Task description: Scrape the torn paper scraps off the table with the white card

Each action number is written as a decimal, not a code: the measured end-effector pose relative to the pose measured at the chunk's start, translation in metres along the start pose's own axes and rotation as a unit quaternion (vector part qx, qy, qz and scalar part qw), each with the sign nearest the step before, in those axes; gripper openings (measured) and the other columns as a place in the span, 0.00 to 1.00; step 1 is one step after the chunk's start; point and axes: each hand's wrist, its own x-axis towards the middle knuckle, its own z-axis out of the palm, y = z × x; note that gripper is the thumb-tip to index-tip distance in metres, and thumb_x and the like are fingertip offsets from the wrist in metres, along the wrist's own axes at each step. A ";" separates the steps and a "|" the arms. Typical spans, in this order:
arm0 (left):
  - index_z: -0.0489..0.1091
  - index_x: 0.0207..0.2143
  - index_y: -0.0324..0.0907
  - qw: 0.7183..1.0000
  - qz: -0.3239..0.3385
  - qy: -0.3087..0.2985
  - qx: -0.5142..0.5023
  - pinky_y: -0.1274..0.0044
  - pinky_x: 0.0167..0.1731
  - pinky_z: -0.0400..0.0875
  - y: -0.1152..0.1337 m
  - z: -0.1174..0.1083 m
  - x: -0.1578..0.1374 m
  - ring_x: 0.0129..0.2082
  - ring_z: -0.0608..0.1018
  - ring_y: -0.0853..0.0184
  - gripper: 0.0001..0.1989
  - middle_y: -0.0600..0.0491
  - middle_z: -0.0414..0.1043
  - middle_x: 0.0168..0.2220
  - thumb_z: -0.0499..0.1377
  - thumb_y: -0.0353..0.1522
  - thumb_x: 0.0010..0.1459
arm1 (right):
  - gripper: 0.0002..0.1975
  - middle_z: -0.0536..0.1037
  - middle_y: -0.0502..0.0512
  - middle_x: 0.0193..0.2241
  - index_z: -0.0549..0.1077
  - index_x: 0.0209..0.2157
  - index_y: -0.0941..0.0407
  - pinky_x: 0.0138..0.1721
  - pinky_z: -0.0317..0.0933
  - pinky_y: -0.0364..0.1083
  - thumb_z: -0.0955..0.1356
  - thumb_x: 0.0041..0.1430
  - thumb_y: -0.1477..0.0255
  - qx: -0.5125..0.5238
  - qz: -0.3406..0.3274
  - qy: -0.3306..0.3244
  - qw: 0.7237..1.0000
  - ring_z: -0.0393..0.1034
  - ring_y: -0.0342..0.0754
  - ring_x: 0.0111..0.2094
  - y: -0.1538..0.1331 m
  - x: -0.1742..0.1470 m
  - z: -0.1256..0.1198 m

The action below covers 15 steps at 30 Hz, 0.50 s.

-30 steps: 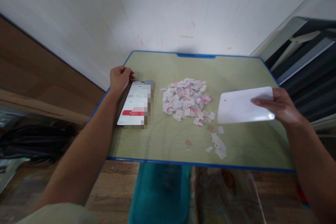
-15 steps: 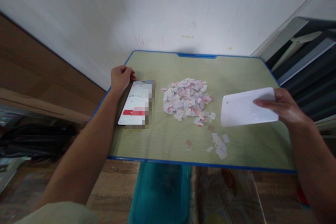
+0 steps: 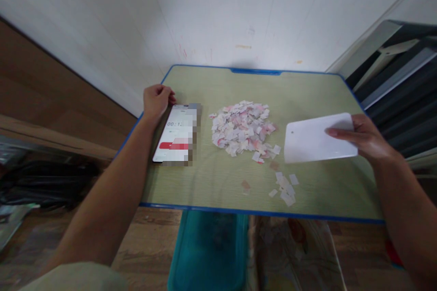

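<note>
1. Right hand grips the white board beside the scraps;
2. left hand, near the phone, is curled; contents I cannot tell;
3. most scraps are heaped on the table; some lie loose.

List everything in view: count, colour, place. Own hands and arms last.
Table: 1, pale green, blue edge, centre
Scrap pile: 1, pieces uncounted, white and pink, mid-table
Loose scraps: several, mostly white, near edge
Phone: 1, white screen, part pixelated, table's left
White sheet: 1, white, in right hand
Teal bin: 1, teal, below near edge
Patterned item: 1, beige, unclear, right of bin
Wall: white, behind table
Brown panel: 1, brown, far left
Dark bundle: 1, black, left
Framed panels: uncounted, grey and black, right
Red object: 1, red, lower right
Floor: brown, below
Sleeve: 1, pale, bottom left
Forearms: 2, bare, either side
Left hand: 1, bare, beyond phone
Right hand: 1, bare, table's right
</note>
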 end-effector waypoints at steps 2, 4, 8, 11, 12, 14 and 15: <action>0.67 0.20 0.38 1.000 0.003 -0.001 0.002 0.83 0.18 0.60 0.000 0.000 -0.001 0.15 0.67 0.75 0.12 0.58 0.65 0.16 0.53 0.22 0.54 | 0.18 0.70 0.49 0.14 0.74 0.17 0.58 0.15 0.51 0.40 0.79 0.37 0.60 0.003 -0.009 0.015 1.000 0.61 0.41 0.16 0.000 0.000 0.000; 0.67 0.20 0.38 1.000 0.004 -0.001 0.002 0.83 0.18 0.61 0.000 0.000 -0.001 0.16 0.67 0.75 0.12 0.57 0.65 0.16 0.53 0.22 0.54 | 0.18 0.69 0.48 0.14 0.73 0.17 0.58 0.15 0.51 0.39 0.79 0.37 0.60 0.002 -0.011 0.012 1.000 0.60 0.40 0.15 0.000 0.001 0.000; 0.67 0.20 0.38 1.000 -0.003 0.001 0.005 0.83 0.19 0.61 0.002 0.000 -0.002 0.16 0.68 0.75 0.11 0.57 0.65 0.16 0.53 0.22 0.54 | 0.19 0.70 0.49 0.15 0.74 0.18 0.58 0.15 0.52 0.40 0.79 0.38 0.58 -0.003 -0.005 -0.014 1.000 0.61 0.41 0.16 0.000 0.002 0.002; 0.66 0.20 0.38 1.000 -0.011 0.003 0.015 0.84 0.19 0.61 0.004 0.000 -0.003 0.16 0.68 0.75 0.12 0.57 0.65 0.16 0.53 0.23 0.54 | 0.19 0.71 0.49 0.15 0.75 0.19 0.58 0.15 0.53 0.40 0.79 0.37 0.58 -0.003 -0.002 -0.029 1.000 0.62 0.42 0.16 -0.001 0.002 0.006; 0.66 0.20 0.38 1.000 -0.013 0.004 0.016 0.84 0.19 0.61 0.005 0.000 -0.004 0.16 0.68 0.75 0.12 0.57 0.65 0.16 0.53 0.23 0.54 | 0.19 0.72 0.49 0.15 0.75 0.19 0.58 0.15 0.53 0.40 0.79 0.37 0.58 0.001 -0.002 -0.032 0.999 0.62 0.42 0.16 -0.001 0.002 0.007; 0.66 0.20 0.38 1.000 -0.014 0.004 0.013 0.84 0.19 0.61 0.005 0.000 -0.004 0.16 0.67 0.75 0.11 0.57 0.65 0.16 0.52 0.23 0.54 | 0.18 0.71 0.48 0.15 0.75 0.18 0.58 0.15 0.52 0.39 0.79 0.36 0.59 0.015 -0.005 -0.036 0.999 0.61 0.41 0.15 -0.001 0.001 0.008; 0.66 0.20 0.38 1.000 -0.012 0.003 0.011 0.84 0.19 0.61 0.005 0.000 -0.004 0.16 0.67 0.75 0.11 0.57 0.65 0.17 0.53 0.23 0.54 | 0.18 0.71 0.48 0.14 0.75 0.18 0.58 0.15 0.52 0.39 0.79 0.35 0.59 0.021 -0.004 -0.043 0.999 0.61 0.41 0.15 -0.002 0.000 0.008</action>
